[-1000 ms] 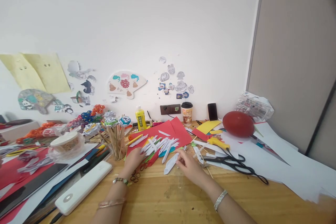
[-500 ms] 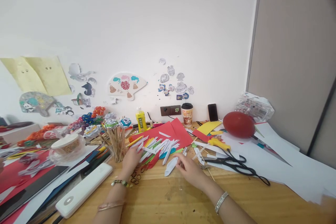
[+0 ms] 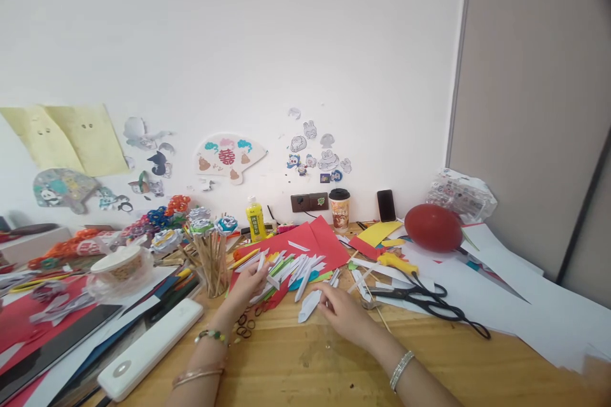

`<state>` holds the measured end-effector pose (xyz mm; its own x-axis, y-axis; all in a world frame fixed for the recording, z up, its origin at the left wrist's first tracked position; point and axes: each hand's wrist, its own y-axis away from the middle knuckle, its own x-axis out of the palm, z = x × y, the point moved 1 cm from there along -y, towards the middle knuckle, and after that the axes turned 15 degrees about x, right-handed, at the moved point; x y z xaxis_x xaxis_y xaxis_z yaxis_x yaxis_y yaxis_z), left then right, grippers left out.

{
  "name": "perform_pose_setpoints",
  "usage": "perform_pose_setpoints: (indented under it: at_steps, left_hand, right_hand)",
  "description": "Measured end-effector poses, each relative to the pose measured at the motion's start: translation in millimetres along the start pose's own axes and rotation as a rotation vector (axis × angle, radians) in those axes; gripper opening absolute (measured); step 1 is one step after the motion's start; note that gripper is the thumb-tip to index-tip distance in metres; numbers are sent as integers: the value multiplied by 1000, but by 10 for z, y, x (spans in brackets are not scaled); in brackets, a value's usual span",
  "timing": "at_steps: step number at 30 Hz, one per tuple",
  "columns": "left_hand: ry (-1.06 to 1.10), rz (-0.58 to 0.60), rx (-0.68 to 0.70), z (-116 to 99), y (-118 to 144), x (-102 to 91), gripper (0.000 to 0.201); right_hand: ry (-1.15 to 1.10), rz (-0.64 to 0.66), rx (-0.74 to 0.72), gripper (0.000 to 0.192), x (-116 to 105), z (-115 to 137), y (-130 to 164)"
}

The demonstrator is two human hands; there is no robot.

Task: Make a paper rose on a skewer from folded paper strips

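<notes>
Two hands work over my cluttered desk (image 3: 305, 362). My left hand (image 3: 248, 283) is closed round a folded white paper strip (image 3: 260, 262), pinching it between thumb and fingertips so that it stands nearly upright above the heap of white, yellow and green folded strips (image 3: 291, 265) lying on the red paper sheet (image 3: 305, 238). My right hand (image 3: 341, 308) rests low on the wood with its fingers loosely curled, the fingertips touching the near end of a white folded paper piece (image 3: 309, 305) that lies flat on the desk just in front of the heap; I cannot tell whether I grip it or only press on it. A cluster of small dark rubber bands (image 3: 245, 324) lies beside my left wrist. To the left of my left hand stands a bundle of wooden sticks topped with paper flowers (image 3: 210, 261), and a white rectangular case (image 3: 150, 346) lies nearer to me. Black scissors (image 3: 429, 302) lie to the right, well apart from my right hand, with a red balloon (image 3: 433, 227) behind them.
</notes>
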<state>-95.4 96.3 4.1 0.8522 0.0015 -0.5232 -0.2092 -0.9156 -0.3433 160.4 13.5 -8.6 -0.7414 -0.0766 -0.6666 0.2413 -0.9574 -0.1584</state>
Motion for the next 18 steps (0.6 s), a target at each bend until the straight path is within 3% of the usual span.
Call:
perform_pose_setpoints:
  at_steps: [4, 9, 14, 18]
  left_hand:
    - [337, 37, 109, -59, 59, 28, 61]
    - [535, 102, 171, -103, 91, 10, 57]
    - [516, 148, 205, -130, 109, -3, 62]
    - [338, 153, 209, -106, 93, 4, 72]
  right_hand:
    - [2, 17, 7, 35, -7, 6, 3]
    - [29, 12, -4, 34, 10, -1, 3]
    - [56, 5, -18, 34, 37, -31, -9]
    - [76, -1, -23, 34, 35, -30, -8]
